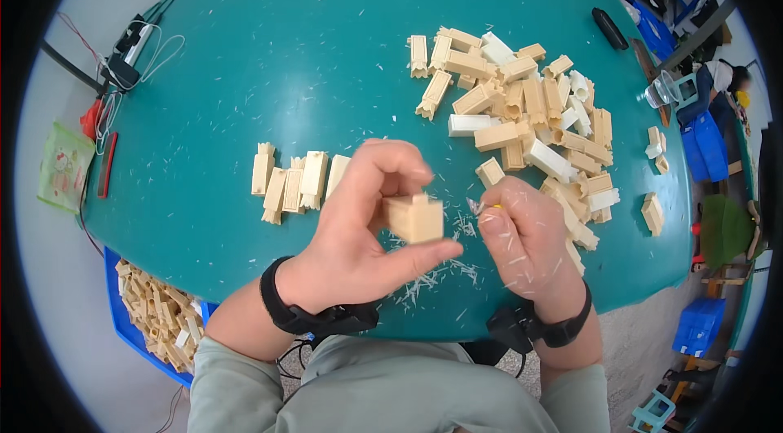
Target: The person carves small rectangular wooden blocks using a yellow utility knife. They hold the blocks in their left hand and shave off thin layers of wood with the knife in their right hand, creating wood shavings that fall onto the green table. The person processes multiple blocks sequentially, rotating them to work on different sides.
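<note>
My left hand (pixel 347 225) grips a tan rectangular plastic block (pixel 420 221) between thumb and fingers, its smooth end turned to the right and a little blurred. Close by on the right, my right hand (pixel 526 241) is closed around a small cutting blade (pixel 475 206); a pointed metallic tip and a bit of yellow show, and the rest is hidden in the fist. Blade and block are apart. Thin pale shavings (pixel 428 282) cling to my right hand and litter the table under both hands. A short row of similar blocks (pixel 292 188) lies left of my left hand.
A large heap of tan and white blocks (pixel 534 107) covers the right of the green table (pixel 269 50). A blue crate (pixel 118 315) full of blocks stands at lower left. Cables and a power strip (pixel 139 50) lie at the left edge, a black case (pixel 610 28) at far right.
</note>
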The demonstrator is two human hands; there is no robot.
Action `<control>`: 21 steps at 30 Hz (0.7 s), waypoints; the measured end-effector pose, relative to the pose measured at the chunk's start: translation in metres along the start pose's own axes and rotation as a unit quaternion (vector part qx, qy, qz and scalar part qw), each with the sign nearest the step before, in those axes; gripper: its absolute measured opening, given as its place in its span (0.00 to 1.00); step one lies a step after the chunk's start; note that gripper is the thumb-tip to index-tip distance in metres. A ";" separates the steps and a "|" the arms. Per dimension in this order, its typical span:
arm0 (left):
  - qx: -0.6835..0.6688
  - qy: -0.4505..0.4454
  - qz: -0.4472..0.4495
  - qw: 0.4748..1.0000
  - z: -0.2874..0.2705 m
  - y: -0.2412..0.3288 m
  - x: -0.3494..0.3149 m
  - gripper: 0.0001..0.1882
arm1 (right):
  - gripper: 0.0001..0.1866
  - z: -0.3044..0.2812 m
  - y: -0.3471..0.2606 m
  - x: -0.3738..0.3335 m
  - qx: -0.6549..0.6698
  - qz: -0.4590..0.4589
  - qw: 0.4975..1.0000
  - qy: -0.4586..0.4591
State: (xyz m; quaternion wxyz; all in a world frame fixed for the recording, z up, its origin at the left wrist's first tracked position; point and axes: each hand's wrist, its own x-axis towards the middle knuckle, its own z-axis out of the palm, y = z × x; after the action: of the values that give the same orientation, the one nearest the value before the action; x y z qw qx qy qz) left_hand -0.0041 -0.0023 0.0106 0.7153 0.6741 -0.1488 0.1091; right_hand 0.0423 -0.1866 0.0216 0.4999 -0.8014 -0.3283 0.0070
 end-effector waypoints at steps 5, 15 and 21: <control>0.093 -0.078 0.053 0.991 -0.013 -0.006 0.003 0.20 | 0.13 -0.002 0.001 0.000 0.023 -0.056 0.998 -0.009; -0.020 -0.072 -0.035 0.997 -0.005 -0.002 -0.002 0.18 | 0.14 -0.001 0.004 -0.002 -0.006 -0.095 0.995 -0.020; -0.035 -0.110 -0.010 0.993 -0.008 -0.005 -0.003 0.16 | 0.14 -0.001 0.008 0.001 -0.042 -0.114 0.993 -0.006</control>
State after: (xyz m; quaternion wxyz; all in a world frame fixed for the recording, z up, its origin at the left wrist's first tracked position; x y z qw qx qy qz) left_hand -0.0049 0.0054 0.0043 0.7190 0.6578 -0.2232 0.0220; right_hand 0.0474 -0.1895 0.0159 0.4614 -0.7790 -0.4205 -0.0586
